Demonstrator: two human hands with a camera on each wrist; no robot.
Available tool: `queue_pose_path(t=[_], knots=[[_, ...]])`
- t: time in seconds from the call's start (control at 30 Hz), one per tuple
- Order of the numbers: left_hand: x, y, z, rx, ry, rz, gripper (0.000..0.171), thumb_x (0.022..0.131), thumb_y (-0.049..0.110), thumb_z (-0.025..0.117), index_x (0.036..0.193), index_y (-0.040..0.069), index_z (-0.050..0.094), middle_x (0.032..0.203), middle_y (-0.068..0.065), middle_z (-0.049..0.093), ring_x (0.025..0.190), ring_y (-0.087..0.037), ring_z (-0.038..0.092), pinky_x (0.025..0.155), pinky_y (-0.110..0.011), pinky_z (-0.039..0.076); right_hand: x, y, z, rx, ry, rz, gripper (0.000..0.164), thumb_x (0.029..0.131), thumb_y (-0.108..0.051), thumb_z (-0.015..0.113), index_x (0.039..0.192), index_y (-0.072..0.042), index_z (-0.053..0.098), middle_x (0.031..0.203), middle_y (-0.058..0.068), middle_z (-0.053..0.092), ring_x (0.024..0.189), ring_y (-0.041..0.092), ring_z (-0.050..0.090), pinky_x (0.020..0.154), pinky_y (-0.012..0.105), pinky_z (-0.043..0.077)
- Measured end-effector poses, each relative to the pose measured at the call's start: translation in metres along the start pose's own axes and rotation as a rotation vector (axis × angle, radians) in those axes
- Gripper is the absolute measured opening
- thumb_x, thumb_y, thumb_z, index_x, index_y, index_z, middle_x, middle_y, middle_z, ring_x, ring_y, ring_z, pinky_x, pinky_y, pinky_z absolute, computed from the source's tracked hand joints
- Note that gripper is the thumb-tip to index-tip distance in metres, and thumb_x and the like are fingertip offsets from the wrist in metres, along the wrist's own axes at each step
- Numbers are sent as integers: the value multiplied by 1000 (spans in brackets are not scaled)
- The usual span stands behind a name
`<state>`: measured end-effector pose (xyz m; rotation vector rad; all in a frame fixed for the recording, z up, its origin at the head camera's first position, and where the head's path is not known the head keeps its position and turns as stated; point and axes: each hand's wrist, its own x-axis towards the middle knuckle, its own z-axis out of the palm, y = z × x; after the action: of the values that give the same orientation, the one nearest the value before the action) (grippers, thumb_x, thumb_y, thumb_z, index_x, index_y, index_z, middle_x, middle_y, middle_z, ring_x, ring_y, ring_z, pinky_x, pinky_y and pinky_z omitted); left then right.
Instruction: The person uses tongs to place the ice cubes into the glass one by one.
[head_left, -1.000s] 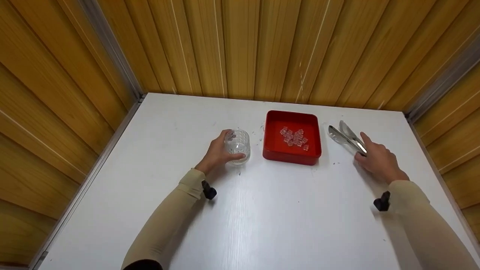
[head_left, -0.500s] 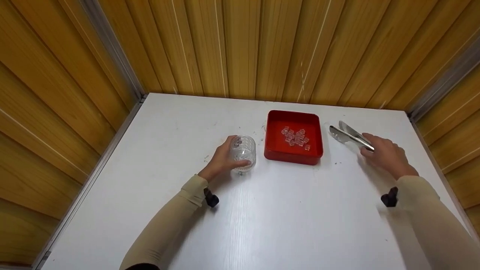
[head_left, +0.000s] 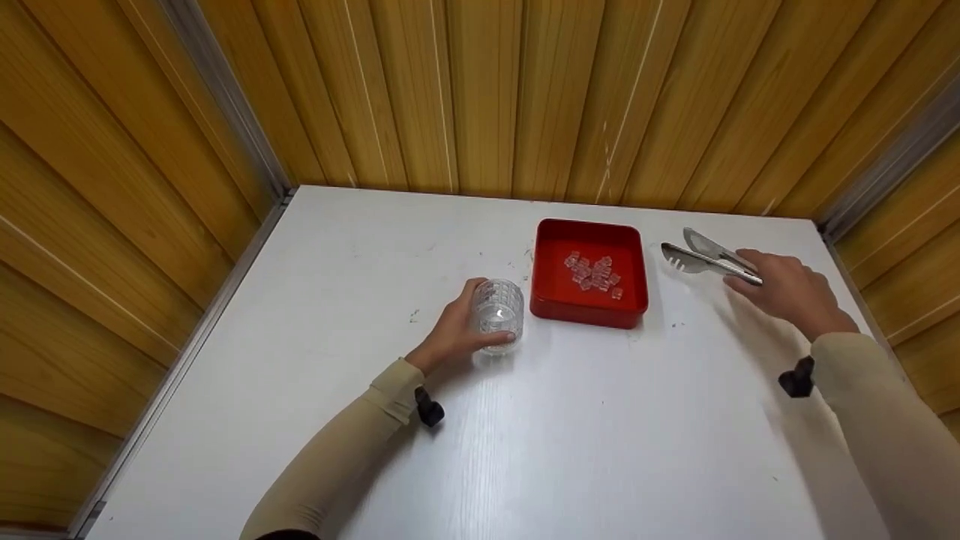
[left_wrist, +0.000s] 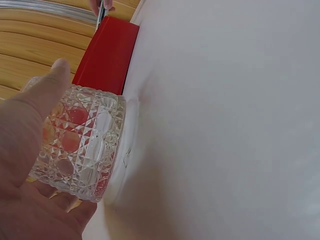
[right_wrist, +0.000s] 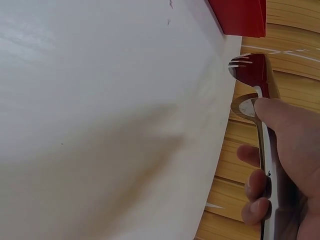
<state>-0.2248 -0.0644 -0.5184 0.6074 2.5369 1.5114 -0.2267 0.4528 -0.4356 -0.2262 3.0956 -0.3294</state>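
My left hand (head_left: 457, 330) grips a clear cut-glass tumbler (head_left: 498, 315), thumb on the near side and fingers round the far side. In the left wrist view the glass (left_wrist: 82, 142) shows a diamond-and-circle pattern, its base close over the table. My right hand (head_left: 787, 289) holds metal serving tongs (head_left: 716, 261), one arm ending in a slotted, fork-like head and the other in a rounded one. The heads stand apart and point left. In the right wrist view the thumb lies along the tongs (right_wrist: 269, 165) and the fingers curl round them.
Between the hands a square red tray (head_left: 589, 315) stands on the white table (head_left: 540, 435). Several clear, ice-like cubes (head_left: 596, 274) lie inside it. Wood-patterned panels (head_left: 480, 97) wall off the table's back and sides.
The left hand has brought the glass right and nearer the body, closer to the tray. The right hand has lifted the tongs and shifted right and slightly back. The tray stays put.
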Motion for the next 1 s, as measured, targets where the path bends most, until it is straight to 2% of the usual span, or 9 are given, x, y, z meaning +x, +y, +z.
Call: queue_pose_path(t=[0.1,0.2,0.3,0.4,0.47,0.53,0.8,1.0], knots=[[0,1,3,8,12,1,98,74,38,94,149,14,35,138,-12,58,119,-25,59,101,-42,50,3,-3,-8,-20,-5,-7,72,96,-64,59,140,-7,57,92,13,64,79,32,54,57,44,40],[-1,1,6,23,19,-3,97,73,40,94,147,14,37,136,-11,60,119,-24,60,101,-40,51,6,-5,-16,-27,-25,-4,81,92,-72,55,139,-6,58,85,10,61,77,30,53,57,41,38],[-1,3,9,21,7,-6,95,73,39,95,146,13,40,135,-9,62,120,-23,60,103,-39,49,10,-8,-23,-34,-27,-16,81,92,-71,56,137,-4,59,91,14,65,79,31,56,59,44,43],[-2,5,13,-3,-19,-2,94,73,37,95,147,11,43,135,-8,63,121,-21,60,105,-38,48,13,-13,-31,-49,-17,-38,79,94,-69,56,137,-2,59,104,22,69,83,33,61,65,53,50],[-3,7,15,-18,-34,13,93,73,34,95,147,9,44,135,-8,63,120,-21,60,105,-38,48,15,-16,-37,-62,-13,-47,80,95,-69,56,138,-2,59,111,25,69,85,34,62,71,58,52],[-3,9,18,-27,-45,29,92,73,32,95,146,7,45,134,-8,64,118,-20,62,104,-37,49,17,-20,-42,-67,-18,-47,82,94,-70,54,138,-1,59,110,25,69,84,34,61,72,59,51],[-5,14,32,-5,-74,88,89,72,33,96,144,10,48,131,-6,66,115,-20,63,102,-34,50,26,-38,-57,-73,-20,-75,74,95,-64,61,131,-1,64,94,13,70,76,28,57,62,46,48],[-6,20,41,-16,-96,93,87,73,32,96,143,11,49,131,-4,66,117,-20,64,102,-31,50,34,-50,-65,-58,-48,-84,74,93,-67,61,127,-2,68,98,16,72,75,27,58,58,44,49]])
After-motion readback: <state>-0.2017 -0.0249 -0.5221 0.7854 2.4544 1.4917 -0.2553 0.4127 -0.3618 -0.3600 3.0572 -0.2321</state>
